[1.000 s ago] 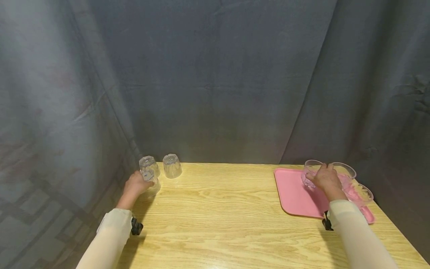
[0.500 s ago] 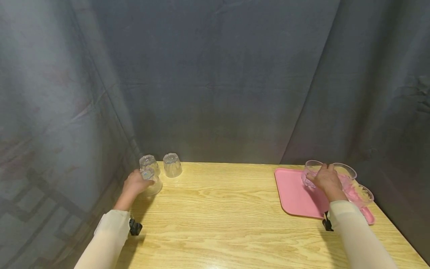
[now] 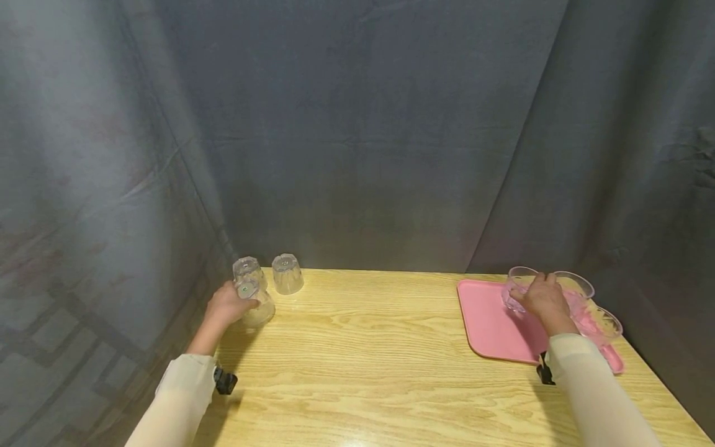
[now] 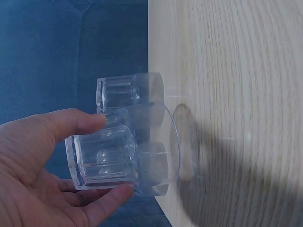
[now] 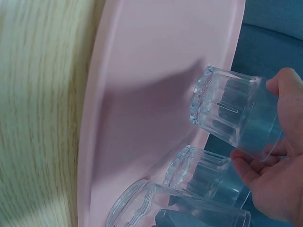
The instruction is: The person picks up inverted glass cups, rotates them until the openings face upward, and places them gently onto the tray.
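My left hand (image 3: pixel 224 305) grips an upside-down clear cup (image 4: pixel 104 153) by its base end, thumb on one side and fingers on the other. The cup leans a little; whether its rim touches the table I cannot tell. Just behind it, two more clear cups (image 3: pixel 247 268) (image 3: pixel 287 277) stand upside down. Far to the right, my right hand (image 3: pixel 544 302) holds another clear cup (image 5: pixel 225 106) near its rim, mouth up, over the pink tray (image 3: pixel 491 326). Two upright cups (image 5: pixel 201 175) (image 5: pixel 175 208) stand beside it. Contact between the held cup's base and the tray is unclear.
The wooden table (image 3: pixel 363 354) stretches between the cups and the tray. A grey curtain (image 3: pixel 346 155) hangs along the back and both sides, close to the left cups and the tray's far edge. Black wrist cameras (image 3: pixel 225 380) sit under both forearms.
The cup in my left hand has tilted, its rim end shifting slightly to the right. My right hand and its cup have stayed in place.
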`<state>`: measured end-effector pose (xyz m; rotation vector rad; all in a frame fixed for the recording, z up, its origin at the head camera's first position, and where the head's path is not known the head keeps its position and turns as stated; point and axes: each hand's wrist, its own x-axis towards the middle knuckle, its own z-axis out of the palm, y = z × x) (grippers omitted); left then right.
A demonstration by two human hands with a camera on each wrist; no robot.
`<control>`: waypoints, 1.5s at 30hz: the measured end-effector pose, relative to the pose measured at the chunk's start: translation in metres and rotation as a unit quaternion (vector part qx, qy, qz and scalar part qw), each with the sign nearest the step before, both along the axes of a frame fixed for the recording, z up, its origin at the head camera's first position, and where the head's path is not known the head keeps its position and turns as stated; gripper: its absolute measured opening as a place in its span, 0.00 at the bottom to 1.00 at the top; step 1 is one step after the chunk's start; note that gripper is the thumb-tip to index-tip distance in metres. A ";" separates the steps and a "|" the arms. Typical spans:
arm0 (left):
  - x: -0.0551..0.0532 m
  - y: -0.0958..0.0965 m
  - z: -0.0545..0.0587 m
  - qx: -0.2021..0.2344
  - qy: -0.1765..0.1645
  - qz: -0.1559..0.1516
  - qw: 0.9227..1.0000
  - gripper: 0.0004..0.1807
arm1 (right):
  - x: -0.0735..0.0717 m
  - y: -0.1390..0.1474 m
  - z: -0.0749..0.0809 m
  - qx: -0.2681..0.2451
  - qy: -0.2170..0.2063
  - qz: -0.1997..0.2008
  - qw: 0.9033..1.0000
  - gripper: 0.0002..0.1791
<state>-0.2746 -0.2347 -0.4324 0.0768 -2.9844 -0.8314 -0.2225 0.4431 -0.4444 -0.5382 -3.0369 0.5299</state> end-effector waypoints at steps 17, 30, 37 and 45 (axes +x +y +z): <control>0.016 0.009 0.010 0.038 0.000 0.003 0.999 0.47 | 0.001 0.004 0.000 -0.013 0.010 0.014 1.000 0.56; 0.026 0.019 0.015 0.066 0.002 0.001 0.998 0.51 | 0.023 -0.012 0.011 0.008 0.038 0.027 0.999 0.53; 0.032 0.021 0.017 0.091 -0.008 0.008 0.996 0.53 | 0.040 -0.031 0.006 0.008 0.103 0.062 0.993 0.44; 0.037 0.027 0.017 0.120 -0.001 0.014 0.993 0.51 | 0.053 -0.050 0.002 -0.012 0.175 0.072 0.982 0.38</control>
